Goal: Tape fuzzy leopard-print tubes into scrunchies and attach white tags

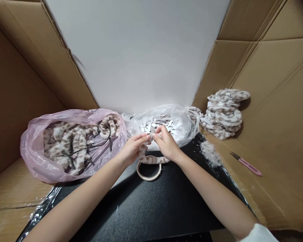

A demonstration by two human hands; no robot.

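Observation:
Both hands meet above the middle of the black table. My left hand (pixel 132 148) is closed on one end of a fuzzy white-and-brown strip (pixel 151 160), which curves below the hands in a loop. The fingers of my right hand (pixel 166 143) pinch at the strip's upper part, by a small whitish piece (pixel 153 131). Just under the loop lies a roll of tape (pixel 148 176) on the table. Behind the hands is a clear plastic bag (pixel 183 116) with many small white and dark pieces (pixel 164 121).
A pink plastic bag (pixel 35 144) of fuzzy strips and dark cords sits at the left. Fuzzy loops (pixel 226 114) are piled at the right, near loose fluff (pixel 210 154) and pink-handled snips (pixel 246 163). Cardboard walls (pixel 275 111) stand on both sides.

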